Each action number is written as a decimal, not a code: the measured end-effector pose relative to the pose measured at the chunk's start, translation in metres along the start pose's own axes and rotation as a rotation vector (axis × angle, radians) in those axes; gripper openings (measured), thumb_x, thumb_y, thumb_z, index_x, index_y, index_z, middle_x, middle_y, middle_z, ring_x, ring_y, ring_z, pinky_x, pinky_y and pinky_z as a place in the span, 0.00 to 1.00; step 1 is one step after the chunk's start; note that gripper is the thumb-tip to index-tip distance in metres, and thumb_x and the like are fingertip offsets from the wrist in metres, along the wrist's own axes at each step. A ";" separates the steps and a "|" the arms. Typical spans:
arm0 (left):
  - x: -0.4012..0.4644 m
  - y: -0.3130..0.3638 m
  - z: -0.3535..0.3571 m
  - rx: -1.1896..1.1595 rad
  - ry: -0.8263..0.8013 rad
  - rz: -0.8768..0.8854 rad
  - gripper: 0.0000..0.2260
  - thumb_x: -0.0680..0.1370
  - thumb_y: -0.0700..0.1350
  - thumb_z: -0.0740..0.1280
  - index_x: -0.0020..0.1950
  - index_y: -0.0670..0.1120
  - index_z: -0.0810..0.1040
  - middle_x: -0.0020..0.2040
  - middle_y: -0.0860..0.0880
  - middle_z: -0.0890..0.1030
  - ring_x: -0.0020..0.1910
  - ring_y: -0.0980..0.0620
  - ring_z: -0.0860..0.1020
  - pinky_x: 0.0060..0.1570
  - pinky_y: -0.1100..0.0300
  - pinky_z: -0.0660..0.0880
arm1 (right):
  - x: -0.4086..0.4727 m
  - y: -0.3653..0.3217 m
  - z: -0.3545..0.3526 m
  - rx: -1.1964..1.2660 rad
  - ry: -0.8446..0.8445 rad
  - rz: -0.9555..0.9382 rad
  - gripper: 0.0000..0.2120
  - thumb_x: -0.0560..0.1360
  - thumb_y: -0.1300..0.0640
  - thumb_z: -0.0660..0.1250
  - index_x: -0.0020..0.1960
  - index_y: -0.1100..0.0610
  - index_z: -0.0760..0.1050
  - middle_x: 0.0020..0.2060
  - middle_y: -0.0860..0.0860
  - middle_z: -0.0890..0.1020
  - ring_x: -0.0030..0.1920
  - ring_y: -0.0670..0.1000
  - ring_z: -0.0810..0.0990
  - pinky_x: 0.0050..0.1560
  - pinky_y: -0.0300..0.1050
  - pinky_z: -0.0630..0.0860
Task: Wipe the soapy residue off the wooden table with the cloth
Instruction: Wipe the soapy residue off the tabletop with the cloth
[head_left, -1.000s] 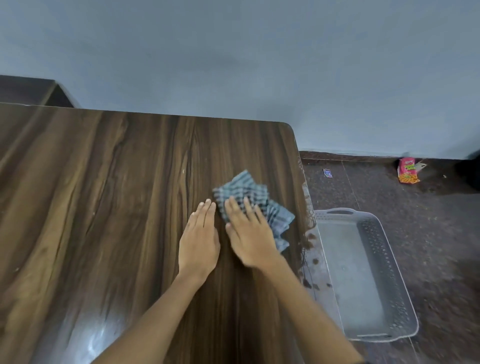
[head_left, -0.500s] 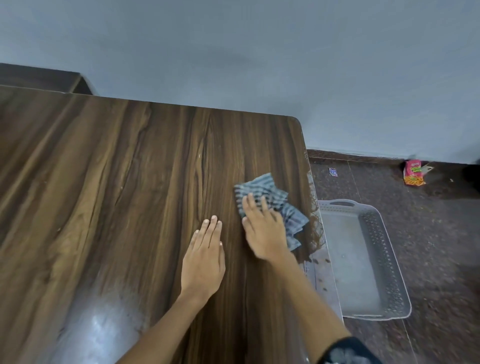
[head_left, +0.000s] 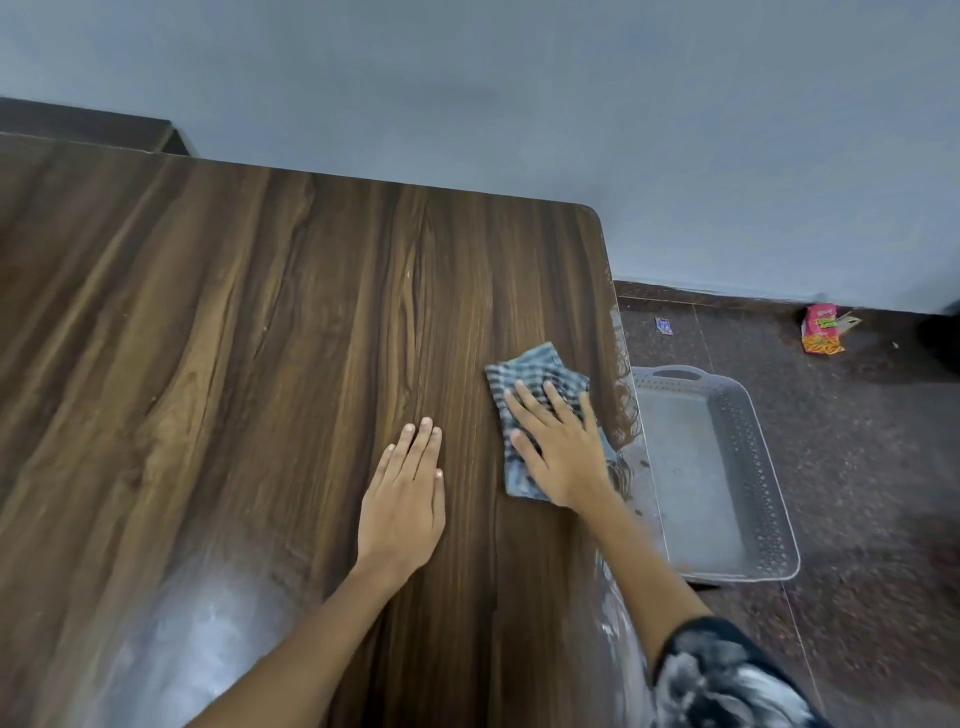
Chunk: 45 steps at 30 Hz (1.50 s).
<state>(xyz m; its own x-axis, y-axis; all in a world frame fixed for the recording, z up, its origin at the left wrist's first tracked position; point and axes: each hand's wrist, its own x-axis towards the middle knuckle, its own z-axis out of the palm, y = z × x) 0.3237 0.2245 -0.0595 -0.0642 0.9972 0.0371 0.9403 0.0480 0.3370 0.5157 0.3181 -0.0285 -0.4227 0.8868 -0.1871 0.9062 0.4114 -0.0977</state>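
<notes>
The wooden table (head_left: 234, 364) fills the left and middle of the head view. A blue-and-white checked cloth (head_left: 535, 371) lies near the table's right edge. My right hand (head_left: 561, 447) presses flat on the cloth with straight, spread fingers and covers its lower part. My left hand (head_left: 408, 493) rests flat on the bare wood, a hand's width left of the cloth. Whitish soapy residue (head_left: 626, 415) streaks the right edge just beside the cloth. A pale, shiny smear (head_left: 197, 639) shows near the table's front.
A grey plastic tray (head_left: 769, 467) sits on the dark floor right below the table's right edge. A small snack wrapper (head_left: 821, 330) and a scrap (head_left: 663, 326) lie on the floor by the grey wall. The table's far right corner is rounded.
My right hand has slid the cloth rightward, closer to the table's right edge. My left hand stayed flat on the wood and the gap between the hands has grown.
</notes>
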 end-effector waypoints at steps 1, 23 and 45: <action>-0.002 0.000 0.000 -0.002 -0.002 -0.003 0.23 0.80 0.48 0.46 0.73 0.42 0.62 0.73 0.48 0.64 0.73 0.51 0.59 0.71 0.55 0.56 | 0.003 -0.012 0.003 0.018 0.012 0.020 0.27 0.78 0.41 0.38 0.75 0.44 0.55 0.74 0.40 0.57 0.75 0.51 0.54 0.72 0.58 0.46; -0.065 -0.005 -0.004 0.009 -0.030 0.024 0.24 0.80 0.48 0.45 0.73 0.41 0.61 0.74 0.46 0.63 0.74 0.49 0.58 0.71 0.55 0.55 | -0.129 -0.102 0.044 0.113 0.056 0.012 0.24 0.80 0.50 0.45 0.76 0.52 0.54 0.74 0.46 0.56 0.75 0.52 0.53 0.75 0.56 0.48; -0.157 0.031 0.003 -0.062 0.008 -0.140 0.24 0.80 0.47 0.46 0.72 0.38 0.63 0.72 0.43 0.65 0.72 0.46 0.61 0.69 0.51 0.59 | -0.251 -0.056 0.060 0.063 0.022 -0.080 0.23 0.82 0.49 0.44 0.74 0.53 0.60 0.72 0.47 0.65 0.73 0.51 0.60 0.71 0.53 0.50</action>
<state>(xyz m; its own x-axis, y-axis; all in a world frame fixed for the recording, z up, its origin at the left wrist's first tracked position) 0.3635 0.0699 -0.0576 -0.1965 0.9805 -0.0067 0.8996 0.1830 0.3965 0.5707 0.0596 -0.0348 -0.4924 0.8566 -0.1545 0.8670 0.4672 -0.1732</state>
